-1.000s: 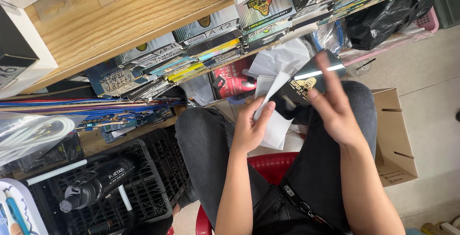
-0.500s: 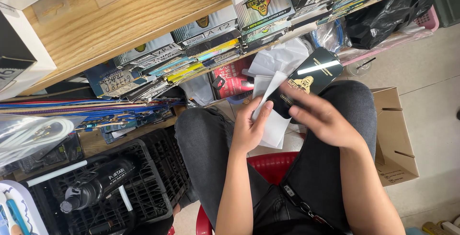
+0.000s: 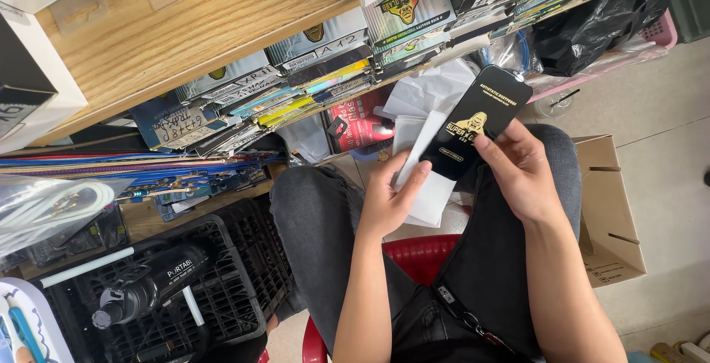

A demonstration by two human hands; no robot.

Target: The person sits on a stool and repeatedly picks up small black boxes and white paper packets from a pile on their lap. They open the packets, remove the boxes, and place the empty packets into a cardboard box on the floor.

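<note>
I sit on a red chair (image 3: 414,248) with my knees under a wooden shelf (image 3: 192,30). My left hand (image 3: 388,196) has its grip pinched on a white paper sleeve (image 3: 429,185), thumb on top and fingers behind it. My right hand (image 3: 521,174) has its grip closed on the side of a flat black packet (image 3: 477,122) with gold print. The packet is up over my lap, tilted, between my two hands. Its low end touches the top of the white sleeve and lies over it. Most of the packet sticks out above the sleeve.

From how they sit, I think the packet is only a little way in the sleeve, or almost out of it. I cannot tell which. So the two are not fully apart and not fully together.

Many more flat packets (image 3: 318,67) stand in a row on the shelf edge in front of me. A black crate (image 3: 222,274) with a dark tool (image 3: 151,285) in it is by my left knee. A brown box (image 3: 610,207) sits on the floor by my right leg.
</note>
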